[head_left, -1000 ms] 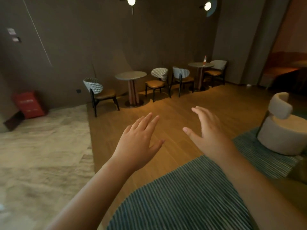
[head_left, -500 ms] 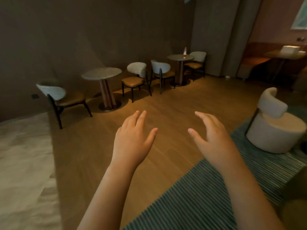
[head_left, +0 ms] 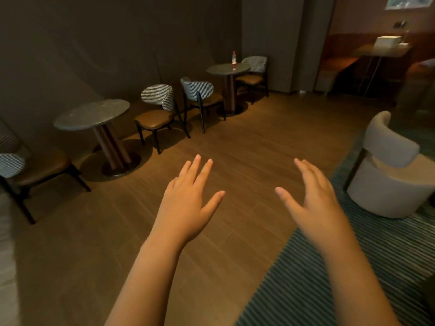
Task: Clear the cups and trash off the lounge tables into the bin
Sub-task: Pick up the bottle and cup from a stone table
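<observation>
- Left hand (head_left: pixel 188 203) and right hand (head_left: pixel 315 203), fingers spread, empty, above the wood floor (head_left: pixel 259 142).
- What looks like a bottle (head_left: pixel 234 58) stands on the far round table (head_left: pixel 227 68).

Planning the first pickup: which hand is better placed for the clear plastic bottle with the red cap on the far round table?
Left, marginally. Both the left hand and right hand are open and empty, far from the red-capped clear bottle; it lines up nearer the left.

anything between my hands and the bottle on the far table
Only bare floor lies ahead of the left hand and right hand. A checked chair stands at the far table's left-front edge; the bottle looks reachable from the right-front side.
</observation>
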The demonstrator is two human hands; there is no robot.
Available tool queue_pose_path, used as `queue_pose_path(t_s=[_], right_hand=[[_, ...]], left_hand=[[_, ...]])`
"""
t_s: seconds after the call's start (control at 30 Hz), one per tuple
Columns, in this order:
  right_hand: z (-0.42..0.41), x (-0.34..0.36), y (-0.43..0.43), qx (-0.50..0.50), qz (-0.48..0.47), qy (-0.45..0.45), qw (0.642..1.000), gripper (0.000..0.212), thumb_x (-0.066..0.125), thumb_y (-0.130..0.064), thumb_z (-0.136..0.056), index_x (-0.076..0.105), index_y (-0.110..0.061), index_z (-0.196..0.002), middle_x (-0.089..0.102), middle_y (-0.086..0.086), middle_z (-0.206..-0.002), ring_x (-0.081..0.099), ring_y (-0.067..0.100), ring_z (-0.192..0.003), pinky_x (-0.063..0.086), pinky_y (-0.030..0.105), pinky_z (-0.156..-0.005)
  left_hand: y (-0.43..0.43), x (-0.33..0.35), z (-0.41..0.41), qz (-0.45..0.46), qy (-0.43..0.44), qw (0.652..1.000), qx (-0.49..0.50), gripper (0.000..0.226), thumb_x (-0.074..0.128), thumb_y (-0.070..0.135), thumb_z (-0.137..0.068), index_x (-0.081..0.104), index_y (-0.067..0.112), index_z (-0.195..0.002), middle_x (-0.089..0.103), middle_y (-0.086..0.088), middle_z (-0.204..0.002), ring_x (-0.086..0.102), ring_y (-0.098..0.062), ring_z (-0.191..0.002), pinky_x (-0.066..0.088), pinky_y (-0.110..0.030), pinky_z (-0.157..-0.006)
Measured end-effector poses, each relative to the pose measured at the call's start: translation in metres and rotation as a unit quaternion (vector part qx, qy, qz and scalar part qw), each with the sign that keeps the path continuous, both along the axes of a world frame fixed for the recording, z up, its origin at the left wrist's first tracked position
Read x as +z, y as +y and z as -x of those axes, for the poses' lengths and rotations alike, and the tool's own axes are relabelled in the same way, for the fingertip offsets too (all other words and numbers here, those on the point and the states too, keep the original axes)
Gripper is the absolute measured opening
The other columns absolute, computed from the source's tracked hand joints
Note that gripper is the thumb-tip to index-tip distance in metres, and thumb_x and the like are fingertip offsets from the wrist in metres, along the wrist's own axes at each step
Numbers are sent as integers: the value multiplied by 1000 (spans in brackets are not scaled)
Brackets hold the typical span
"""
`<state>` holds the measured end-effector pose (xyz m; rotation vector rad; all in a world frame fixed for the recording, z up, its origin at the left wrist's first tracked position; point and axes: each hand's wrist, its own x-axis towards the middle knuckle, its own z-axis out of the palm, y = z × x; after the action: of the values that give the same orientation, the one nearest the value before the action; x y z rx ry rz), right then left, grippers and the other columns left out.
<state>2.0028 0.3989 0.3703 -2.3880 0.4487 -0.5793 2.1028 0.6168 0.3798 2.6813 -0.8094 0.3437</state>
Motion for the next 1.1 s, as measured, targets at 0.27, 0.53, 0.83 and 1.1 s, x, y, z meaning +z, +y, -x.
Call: queue_pose_path(t_s=[0.27, 0.53, 0.83, 1.1], right_hand=[[-232, 4, -42, 68, 0, -56, 996, 53, 46, -50, -90, 33, -39, -140, 29, -21, -144, 30, 4, -132, 28, 23, -102], [-493, -22, -72, 64, 40, -72, 995, 51, 48, -51, -88, 38, -38, -136, 34, -21, -141, 28, -5, -127, 29, 19, -97], [-734, -5, -162, 21, 24, -62, 998, 60, 38, -63, -82, 32, -43, -139, 23, -34, -134, 17, -16, -125, 19, 12, -97], [-947, -29, -288, -18, -54, -53, 997, 58, 41, -65, -77, 39, -47, -132, 32, -25, -141, 27, -4, -129, 27, 25, -100]], left_hand=[[-30, -7, -203, 11, 50, 997, 63, 68, 40, 56, -89, 11, 34, -147, 7, 7, -156, 16, -11, -140, 22, -34, -110], [-64, -29, -465, 57, 57, 993, 86, 65, 44, 54, -89, 20, 33, -146, 15, 8, -155, 21, -11, -139, 24, -33, -109], [-179, 1, -742, 70, 38, 997, -15, 70, 40, 57, -88, 11, 34, -148, 13, 10, -155, 15, -8, -140, 19, -31, -110], [-300, -16, -962, 50, 50, 997, -19, 73, 44, 55, -88, 4, 36, -147, 7, 9, -156, 15, -10, -140, 22, -37, -113]])
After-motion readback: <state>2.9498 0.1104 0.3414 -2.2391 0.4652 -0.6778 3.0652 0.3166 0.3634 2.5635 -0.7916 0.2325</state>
